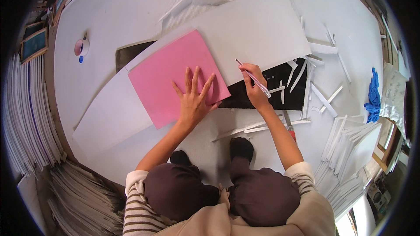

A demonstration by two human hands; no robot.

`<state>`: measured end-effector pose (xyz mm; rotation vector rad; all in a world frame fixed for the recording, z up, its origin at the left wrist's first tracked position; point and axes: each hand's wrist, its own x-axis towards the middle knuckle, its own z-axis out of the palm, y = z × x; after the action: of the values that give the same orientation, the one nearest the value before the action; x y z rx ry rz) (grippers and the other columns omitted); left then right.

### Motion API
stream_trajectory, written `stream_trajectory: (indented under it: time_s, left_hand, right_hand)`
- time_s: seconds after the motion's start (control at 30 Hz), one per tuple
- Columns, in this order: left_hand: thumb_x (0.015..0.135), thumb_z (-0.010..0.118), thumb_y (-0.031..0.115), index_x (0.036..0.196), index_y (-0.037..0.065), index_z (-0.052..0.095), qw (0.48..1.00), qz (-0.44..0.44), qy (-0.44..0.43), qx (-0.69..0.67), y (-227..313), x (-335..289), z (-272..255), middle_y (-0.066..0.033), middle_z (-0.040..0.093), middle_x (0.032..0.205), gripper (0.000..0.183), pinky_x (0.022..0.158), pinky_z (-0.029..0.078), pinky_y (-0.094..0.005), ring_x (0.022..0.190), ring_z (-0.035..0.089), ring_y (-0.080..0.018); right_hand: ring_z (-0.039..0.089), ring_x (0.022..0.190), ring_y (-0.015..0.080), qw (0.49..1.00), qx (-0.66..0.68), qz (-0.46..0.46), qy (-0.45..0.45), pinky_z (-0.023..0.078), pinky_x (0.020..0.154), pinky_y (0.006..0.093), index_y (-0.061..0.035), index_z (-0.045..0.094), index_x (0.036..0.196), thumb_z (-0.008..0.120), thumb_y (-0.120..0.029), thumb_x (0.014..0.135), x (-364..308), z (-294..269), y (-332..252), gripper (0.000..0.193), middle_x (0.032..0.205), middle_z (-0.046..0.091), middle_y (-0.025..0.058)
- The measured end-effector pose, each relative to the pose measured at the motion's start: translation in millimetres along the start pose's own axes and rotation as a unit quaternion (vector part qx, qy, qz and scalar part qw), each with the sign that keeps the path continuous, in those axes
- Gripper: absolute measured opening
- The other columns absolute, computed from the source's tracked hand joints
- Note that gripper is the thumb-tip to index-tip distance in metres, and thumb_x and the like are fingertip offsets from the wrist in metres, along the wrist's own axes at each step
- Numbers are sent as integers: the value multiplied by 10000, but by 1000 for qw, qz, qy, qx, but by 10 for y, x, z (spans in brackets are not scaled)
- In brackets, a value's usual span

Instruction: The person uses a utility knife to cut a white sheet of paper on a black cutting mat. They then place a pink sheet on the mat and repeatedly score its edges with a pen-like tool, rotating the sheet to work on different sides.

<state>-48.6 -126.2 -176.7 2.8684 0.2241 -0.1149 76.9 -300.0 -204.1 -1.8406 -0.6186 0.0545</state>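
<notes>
My left hand (194,100) lies flat with fingers spread on a pink square board (164,74). The board rests on a long white sheet (258,28). In my right hand (256,86) is a slim, pale, pen-like tool (259,83) with a dark tip; whether it is a pen or a craft knife I cannot tell. Its tip is over the white sheet, right of the pink board. Beneath the sheet, a black cutting mat (293,96) shows at the right and at the upper left.
White offcut strips (323,98) are scattered at the right and far side. A tape roll (82,47) stands at the left. Blue crumpled material (373,98) lies at the right edge. Stacked white sheets (33,118) stand at left, more (350,148) at right. A red-handled tool (291,133) lies near my right forearm.
</notes>
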Motion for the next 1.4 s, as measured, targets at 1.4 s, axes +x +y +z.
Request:
stream_trajectory:
  time_s: [1.4]
  left_hand:
    - [558,830,466,1468,329,300,999,-15,-28,-16,107,-23,63,-121,132,1566,1062,962,66,-797,1446,35,-391]
  right_hand:
    - [553,845,212,990,-73,-78,-92,370,842,391,-80,601,953,610,-167,890,-19,104,-25,107,823,582,32]
